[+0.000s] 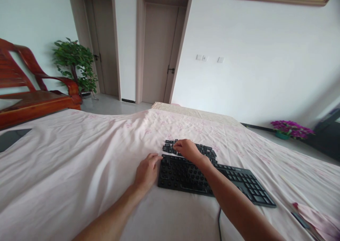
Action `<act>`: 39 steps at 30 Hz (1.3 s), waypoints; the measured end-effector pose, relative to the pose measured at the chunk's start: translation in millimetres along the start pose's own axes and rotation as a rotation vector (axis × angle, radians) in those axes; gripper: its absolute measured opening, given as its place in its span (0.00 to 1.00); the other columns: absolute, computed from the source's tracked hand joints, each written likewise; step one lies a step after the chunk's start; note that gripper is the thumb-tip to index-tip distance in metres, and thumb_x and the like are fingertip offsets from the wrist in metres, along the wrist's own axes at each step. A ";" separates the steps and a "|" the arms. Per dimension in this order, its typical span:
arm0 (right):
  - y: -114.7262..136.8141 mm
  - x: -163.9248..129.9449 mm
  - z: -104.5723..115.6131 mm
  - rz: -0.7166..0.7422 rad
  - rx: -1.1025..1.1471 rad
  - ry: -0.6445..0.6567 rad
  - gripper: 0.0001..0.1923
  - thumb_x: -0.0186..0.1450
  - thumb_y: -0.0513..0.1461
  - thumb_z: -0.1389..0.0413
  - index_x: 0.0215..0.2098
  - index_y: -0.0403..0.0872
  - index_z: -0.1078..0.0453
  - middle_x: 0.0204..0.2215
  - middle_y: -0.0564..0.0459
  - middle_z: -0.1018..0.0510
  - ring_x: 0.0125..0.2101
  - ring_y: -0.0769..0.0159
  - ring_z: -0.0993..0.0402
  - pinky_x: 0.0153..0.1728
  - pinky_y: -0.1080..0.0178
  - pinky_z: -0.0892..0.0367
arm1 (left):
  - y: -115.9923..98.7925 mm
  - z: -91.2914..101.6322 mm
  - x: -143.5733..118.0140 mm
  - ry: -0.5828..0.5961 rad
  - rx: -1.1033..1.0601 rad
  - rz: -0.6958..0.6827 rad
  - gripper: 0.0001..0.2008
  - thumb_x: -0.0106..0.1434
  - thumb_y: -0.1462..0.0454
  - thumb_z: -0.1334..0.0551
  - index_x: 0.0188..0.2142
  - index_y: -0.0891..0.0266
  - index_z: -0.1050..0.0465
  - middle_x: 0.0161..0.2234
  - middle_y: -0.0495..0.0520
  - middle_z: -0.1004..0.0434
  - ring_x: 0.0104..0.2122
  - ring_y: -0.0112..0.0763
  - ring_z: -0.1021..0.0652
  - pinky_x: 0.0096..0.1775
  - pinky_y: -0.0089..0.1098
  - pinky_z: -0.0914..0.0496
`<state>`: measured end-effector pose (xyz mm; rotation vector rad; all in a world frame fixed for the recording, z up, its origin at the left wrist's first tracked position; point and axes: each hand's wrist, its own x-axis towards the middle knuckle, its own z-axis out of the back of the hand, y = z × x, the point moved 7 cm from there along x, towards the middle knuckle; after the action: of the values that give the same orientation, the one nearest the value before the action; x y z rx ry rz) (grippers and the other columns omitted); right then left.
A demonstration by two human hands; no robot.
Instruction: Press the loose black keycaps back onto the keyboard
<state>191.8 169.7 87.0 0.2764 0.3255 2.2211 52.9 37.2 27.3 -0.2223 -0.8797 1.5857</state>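
A black keyboard (pixel 183 190) lies on the pink flowered bedsheet. Its left and middle part is stripped of keycaps, while the right-hand block still has its keys. Behind its back edge, loose black keycaps (pixel 167 148) are laid out in rows. My left hand (pixel 148 168) is at the keyboard's back left corner, its fingers closed against the edge. Above the loose keycaps, my right hand (pixel 187 149) is closed in a pinch at a keycap near the left end of the rows. My right forearm hides part of the keyboard and the rows.
A black cable (pixel 219 223) runs from the keyboard toward me. To the right lie a pink cloth (pixel 318 218) and a dark flat strip (pixel 300 220). At the far left edge is a dark flat object (pixel 12 138). Beyond the bed stand a wooden chair (pixel 37 95) and a potted plant (pixel 74 63).
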 end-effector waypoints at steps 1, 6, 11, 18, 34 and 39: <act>4.9 -12.4 -0.7 0.030 0.006 -0.004 0.12 0.62 0.42 0.47 0.37 0.51 0.22 0.33 0.55 0.19 0.36 0.65 0.25 0.36 0.69 0.39 | -0.6 0.3 -0.1 -0.001 -0.001 -0.002 0.25 0.58 0.76 0.50 0.47 0.55 0.25 0.51 0.51 0.27 0.50 0.30 0.26 0.53 0.29 0.35; 17.4 -54.2 -10.3 0.020 -0.042 -0.006 0.10 0.63 0.41 0.47 0.36 0.52 0.23 0.35 0.55 0.19 0.38 0.65 0.24 0.38 0.69 0.39 | -5.6 2.4 -1.2 0.004 -0.024 -0.014 0.23 0.59 0.75 0.49 0.47 0.56 0.25 0.50 0.51 0.26 0.49 0.31 0.26 0.52 0.30 0.35; 21.7 -65.1 -15.1 -0.001 -0.071 -0.055 0.10 0.64 0.41 0.48 0.38 0.53 0.24 0.37 0.55 0.19 0.39 0.66 0.25 0.39 0.69 0.39 | -6.5 4.0 -1.7 -0.001 -0.029 -0.003 0.23 0.58 0.76 0.49 0.46 0.56 0.25 0.49 0.50 0.25 0.48 0.30 0.26 0.52 0.29 0.34; 26.7 -71.1 -15.6 0.030 -0.182 -0.093 0.12 0.68 0.41 0.51 0.37 0.53 0.25 0.37 0.54 0.21 0.39 0.65 0.26 0.36 0.68 0.40 | -3.7 2.5 -1.6 -0.022 -0.036 -0.034 0.23 0.57 0.76 0.48 0.46 0.56 0.25 0.49 0.50 0.25 0.48 0.30 0.25 0.52 0.29 0.34; 27.7 -75.3 -18.7 0.117 -0.304 -0.079 0.09 0.68 0.39 0.50 0.37 0.50 0.26 0.36 0.53 0.25 0.40 0.66 0.29 0.36 0.68 0.39 | -9.2 5.4 -1.8 -0.014 -0.054 -0.042 0.22 0.58 0.76 0.48 0.46 0.57 0.25 0.48 0.51 0.25 0.47 0.29 0.25 0.51 0.28 0.34; 26.3 -75.8 -20.5 0.134 -0.264 -0.160 0.11 0.70 0.42 0.51 0.37 0.51 0.26 0.36 0.53 0.24 0.41 0.66 0.30 0.38 0.68 0.39 | -7.5 4.0 -1.3 -0.019 -0.058 -0.047 0.22 0.58 0.77 0.48 0.45 0.58 0.25 0.47 0.50 0.25 0.47 0.29 0.25 0.51 0.28 0.34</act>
<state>212.8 91.5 69.9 0.3372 -0.0760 2.3244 56.5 34.1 34.5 -0.2264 -0.9395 1.5224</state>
